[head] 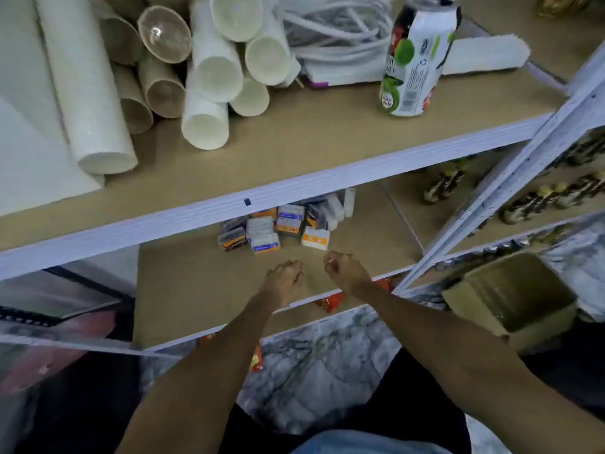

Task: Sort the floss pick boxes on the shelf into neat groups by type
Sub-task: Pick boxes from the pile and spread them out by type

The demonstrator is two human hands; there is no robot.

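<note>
Several small floss pick boxes (278, 226) lie in a loose cluster on the lower shelf board (183, 283), partly hidden under the upper shelf's white rail. Some are orange and dark (232, 239), some orange and white (315, 239), and clear ones (342, 204) stand at the back. My left hand (284, 278) and my right hand (343, 268) hover just in front of the cluster, apart from the boxes. Both have loosely curled fingers and hold nothing.
The upper shelf (294, 139) carries white and tan rolls (209, 70), coiled white cable (337, 31) and a drink can (415, 60). Bottles (442, 185) stand on the shelves at right. An open cardboard box (514, 296) sits on the marble floor.
</note>
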